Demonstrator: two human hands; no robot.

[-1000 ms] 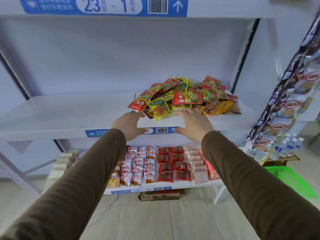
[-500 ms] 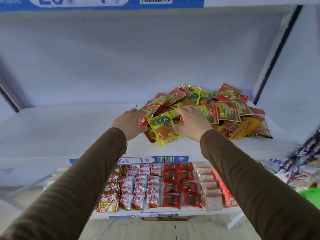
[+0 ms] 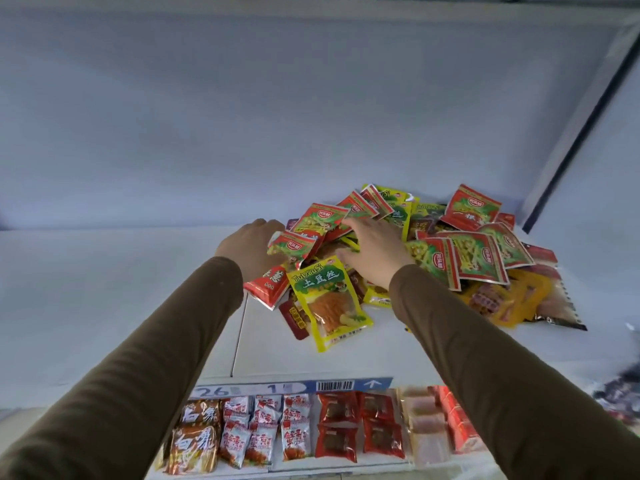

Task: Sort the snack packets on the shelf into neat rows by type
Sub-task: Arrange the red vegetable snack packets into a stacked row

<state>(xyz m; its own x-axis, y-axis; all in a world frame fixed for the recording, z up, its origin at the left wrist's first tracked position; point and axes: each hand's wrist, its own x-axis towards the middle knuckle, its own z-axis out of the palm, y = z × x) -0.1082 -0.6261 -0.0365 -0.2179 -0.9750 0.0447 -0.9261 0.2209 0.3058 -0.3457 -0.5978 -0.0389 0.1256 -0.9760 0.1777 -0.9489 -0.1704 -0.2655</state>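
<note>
A loose pile of snack packets [image 3: 467, 258] lies on the right half of the white shelf [image 3: 104, 306], mixing red-and-green, yellow and orange-brown ones. My left hand [image 3: 247, 249] is at the pile's left edge and grips a red-and-green packet [image 3: 291, 244], which bends up over its fingers. My right hand [image 3: 375, 252] rests on top of the pile with its fingers spread, holding nothing. A yellow packet [image 3: 327, 303] lies at the front between my two wrists.
The shelf below [image 3: 346, 469] holds tidy rows of small red, white-and-red and pale packets. A blue label strip [image 3: 294, 388] runs along the shelf's front edge. A dark upright post [image 3: 581, 133] stands at the back right. The shelf's left half is bare.
I have come closer to the shelf. Both hands went from the shelf's front edge into the pile; the left one took hold of a red-and-green packet and the right one settled on top.
</note>
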